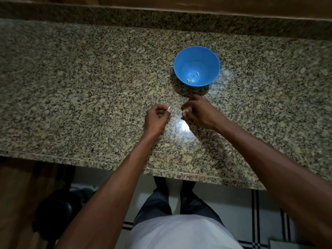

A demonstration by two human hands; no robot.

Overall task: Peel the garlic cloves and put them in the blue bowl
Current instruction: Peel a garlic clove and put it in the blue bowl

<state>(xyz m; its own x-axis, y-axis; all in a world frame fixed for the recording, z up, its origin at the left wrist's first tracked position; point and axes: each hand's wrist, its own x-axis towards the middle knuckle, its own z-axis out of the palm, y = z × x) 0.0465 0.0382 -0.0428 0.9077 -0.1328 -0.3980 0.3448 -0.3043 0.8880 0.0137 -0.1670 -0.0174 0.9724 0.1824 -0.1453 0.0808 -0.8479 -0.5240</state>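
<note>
A blue bowl stands on the speckled granite counter, with two small pale peeled garlic pieces lying at its bottom. Just in front of the bowl, my right hand curls its fingers round a garlic clove, mostly hidden by the fingers. A short gap to its left, my left hand pinches a small whitish piece, clove or peel, at its fingertips. Both hands hover low over the counter.
The counter's front edge runs across below my forearms. A raised granite ledge backs the counter. Below the edge are a dark round object on the floor at left and my legs.
</note>
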